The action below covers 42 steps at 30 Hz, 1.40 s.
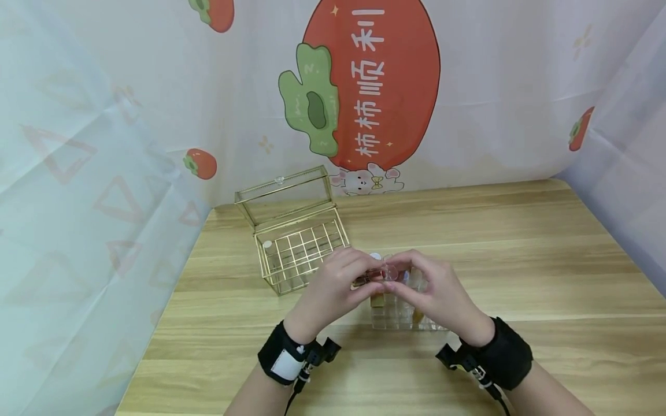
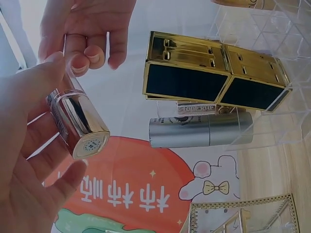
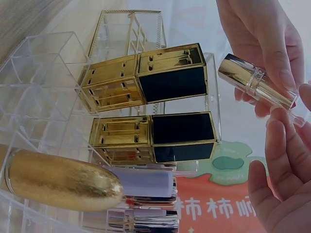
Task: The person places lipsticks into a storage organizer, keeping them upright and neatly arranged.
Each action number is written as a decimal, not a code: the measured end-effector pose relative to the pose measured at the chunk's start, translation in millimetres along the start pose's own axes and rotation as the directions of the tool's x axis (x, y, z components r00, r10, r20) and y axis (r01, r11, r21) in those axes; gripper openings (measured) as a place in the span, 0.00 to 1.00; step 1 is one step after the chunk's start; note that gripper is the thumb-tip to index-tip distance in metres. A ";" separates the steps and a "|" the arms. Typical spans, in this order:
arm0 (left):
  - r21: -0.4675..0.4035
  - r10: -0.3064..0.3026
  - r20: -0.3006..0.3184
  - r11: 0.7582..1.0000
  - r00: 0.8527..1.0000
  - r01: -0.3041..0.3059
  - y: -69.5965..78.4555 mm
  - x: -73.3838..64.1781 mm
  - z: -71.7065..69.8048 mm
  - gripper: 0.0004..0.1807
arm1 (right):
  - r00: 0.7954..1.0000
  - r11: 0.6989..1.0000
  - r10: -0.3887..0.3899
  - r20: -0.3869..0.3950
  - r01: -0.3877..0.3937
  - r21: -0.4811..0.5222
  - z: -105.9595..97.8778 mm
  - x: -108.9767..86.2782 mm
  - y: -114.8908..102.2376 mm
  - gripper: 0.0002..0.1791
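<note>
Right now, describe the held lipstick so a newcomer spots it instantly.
On the table, find the clear rack. Close by, the left hand grips the lipstick. Unlike the black-and-gold tubes in the rack, it is outside, with a round print on its end.

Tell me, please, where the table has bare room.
The wooden table is bare right of the clear organizer and left of the gold-framed glass box. It's crowded over the organizer, where the left hand and right hand meet at a lipstick.
</note>
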<state>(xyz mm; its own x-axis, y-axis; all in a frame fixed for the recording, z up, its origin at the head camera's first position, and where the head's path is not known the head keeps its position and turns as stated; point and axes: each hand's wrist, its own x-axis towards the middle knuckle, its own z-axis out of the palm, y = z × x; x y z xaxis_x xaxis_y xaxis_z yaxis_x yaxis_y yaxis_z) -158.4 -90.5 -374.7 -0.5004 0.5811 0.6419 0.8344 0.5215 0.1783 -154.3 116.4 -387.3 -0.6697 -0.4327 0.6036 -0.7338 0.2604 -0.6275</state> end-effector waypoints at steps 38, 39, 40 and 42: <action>0.033 -0.176 -0.151 0.983 0.973 0.183 -36.6 -13.1 -28.2 0.13 | 0.979 0.929 0.184 -0.083 -0.201 -0.310 -33.3 -10.0 33.5 0.08; 0.036 -0.179 -0.157 0.982 0.971 0.187 -38.7 -14.0 -28.4 0.13 | 0.979 0.926 0.189 -0.080 -0.205 -0.317 -34.0 -10.8 34.8 0.08; 0.037 -0.181 -0.167 0.981 0.969 0.190 -40.8 -15.0 -28.5 0.13 | 0.978 0.923 0.196 -0.076 -0.210 -0.322 -34.7 -11.6 36.0 0.08; 0.038 -0.189 -0.184 0.979 0.965 0.199 -45.4 -16.7 -28.6 0.12 | 0.975 0.917 0.213 -0.065 -0.223 -0.331 -36.0 -12.9 37.8 0.09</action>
<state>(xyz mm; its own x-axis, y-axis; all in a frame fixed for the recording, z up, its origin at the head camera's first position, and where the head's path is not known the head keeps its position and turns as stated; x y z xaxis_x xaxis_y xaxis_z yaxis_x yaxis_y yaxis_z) -181.3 -141.8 -372.2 -0.5979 0.3470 0.7226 0.7085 0.6505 0.2738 -177.5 163.0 -401.1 -0.8168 -0.3102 0.4863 -0.5615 0.6206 -0.5472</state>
